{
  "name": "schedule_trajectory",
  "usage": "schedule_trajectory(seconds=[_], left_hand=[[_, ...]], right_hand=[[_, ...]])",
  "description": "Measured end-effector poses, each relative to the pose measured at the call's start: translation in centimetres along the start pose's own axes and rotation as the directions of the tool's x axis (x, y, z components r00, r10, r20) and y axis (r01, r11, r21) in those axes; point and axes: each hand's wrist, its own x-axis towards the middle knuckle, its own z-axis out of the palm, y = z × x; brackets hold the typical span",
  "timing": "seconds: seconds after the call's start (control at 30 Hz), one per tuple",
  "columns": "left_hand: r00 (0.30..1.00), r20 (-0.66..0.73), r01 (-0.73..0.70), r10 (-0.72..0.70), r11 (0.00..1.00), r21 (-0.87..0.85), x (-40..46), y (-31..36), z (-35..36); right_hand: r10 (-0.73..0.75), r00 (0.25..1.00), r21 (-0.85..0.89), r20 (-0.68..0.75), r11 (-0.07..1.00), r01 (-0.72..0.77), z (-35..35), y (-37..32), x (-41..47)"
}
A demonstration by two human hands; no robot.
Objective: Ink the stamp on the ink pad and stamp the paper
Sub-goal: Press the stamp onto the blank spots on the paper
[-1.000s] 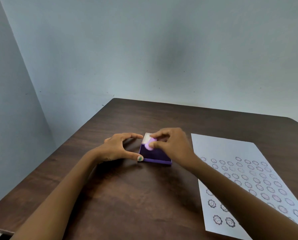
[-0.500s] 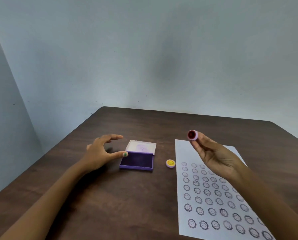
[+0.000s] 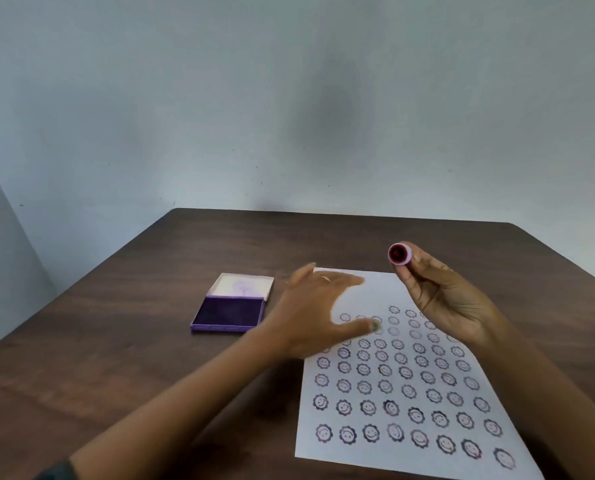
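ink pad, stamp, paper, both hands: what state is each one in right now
ink pad: lid open, flat on table
stamp: lifted, face toward camera
paper: flat, mostly covered in prints
left hand: open, blurred, over paper edge
right hand: grip shut on stamp

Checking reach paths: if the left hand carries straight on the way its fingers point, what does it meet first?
The left hand points right, low over the paper. The raised right hand holding the stamp looks first, though depth is unclear.
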Motion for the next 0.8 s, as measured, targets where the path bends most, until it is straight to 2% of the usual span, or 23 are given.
schedule_trajectory(seconds=[0.1,0.23,0.4,0.5,0.53,0.63,0.7,0.8], left_hand=[[0.985,0.174,-0.020,0.006,0.997,0.080,2.3,2.1,2.2],[0.940,0.323,0.052,-0.106,0.984,0.173,3.0,1.7,4.1],[0.927,0.346,0.114,-0.146,0.987,0.111,0.5,1.3,4.7],[0.933,0.328,0.117,-0.149,0.986,0.116,-1.6,1.9,4.5],[0.936,0.316,0.127,-0.158,0.985,0.115,-2.2,2.1,4.4],[0.940,0.287,0.167,-0.185,0.982,0.085,-3.5,2.6,3.9],[0.940,0.278,0.192,-0.197,0.980,0.046,-3.5,2.6,3.4],[0.942,0.280,0.168,-0.186,0.982,0.085,-3.1,1.6,2.4]], right_hand=[[-0.038,0.999,-0.044,-0.011,0.998,0.038,-0.9,-0.4,0.1],[-0.068,0.995,-0.088,-0.077,0.994,0.061,-1.8,-0.7,0.1],[-0.083,0.991,-0.178,-0.108,0.982,0.063,-1.8,-0.5,0.2],[-0.093,0.994,-0.350,-0.058,0.934,0.067,-1.4,0.0,-0.1],[-0.108,0.994,-0.461,-0.021,0.883,0.086,-1.1,0.2,-0.3],[-0.118,0.986,-0.757,0.119,0.632,0.167,-0.2,1.0,-0.9],[-0.104,0.975,-0.848,0.198,0.480,0.224,0.5,1.6,-1.2],[-0.083,0.954,-0.938,0.288,0.174,0.298,1.1,2.2,-1.4]])
